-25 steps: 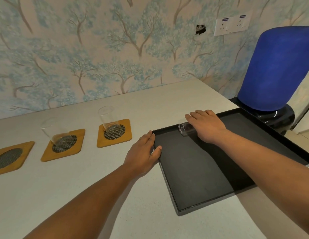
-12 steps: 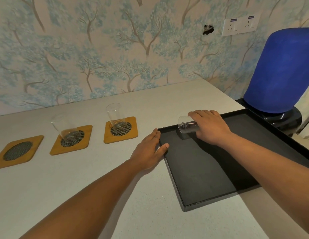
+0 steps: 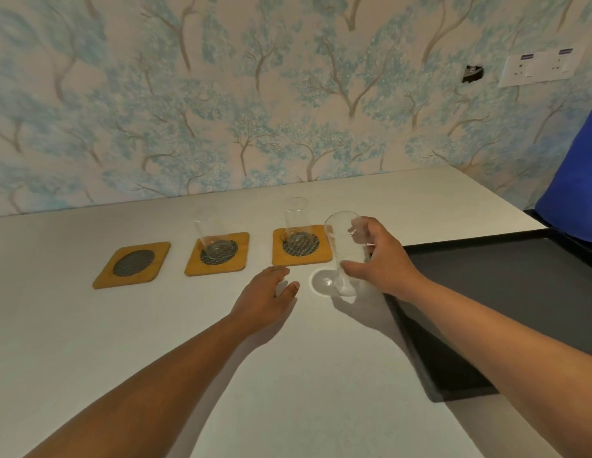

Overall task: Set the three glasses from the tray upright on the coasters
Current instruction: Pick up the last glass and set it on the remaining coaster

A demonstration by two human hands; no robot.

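Note:
Three wooden coasters with dark mesh centres lie in a row on the white counter. The left coaster (image 3: 132,264) is bare. A clear glass (image 3: 211,233) stands upright on the middle coaster (image 3: 218,254), and another glass (image 3: 297,223) stands upright on the right coaster (image 3: 301,245). My right hand (image 3: 379,259) grips a third clear glass (image 3: 341,251), held nearly upright just left of the black tray (image 3: 506,309), above the counter. My left hand (image 3: 266,297) hovers over the counter below the right coaster, fingers apart and holding nothing.
A patterned wall runs behind the counter, with a socket plate (image 3: 536,67) at the upper right. A large blue object (image 3: 579,193) stands behind the tray at the right edge. The tray's inside shows nothing in it.
My right hand lifted the glass off the tray, turned it from lying to nearly upright and carried it left over the counter. My left hand left the tray's corner and moved left.

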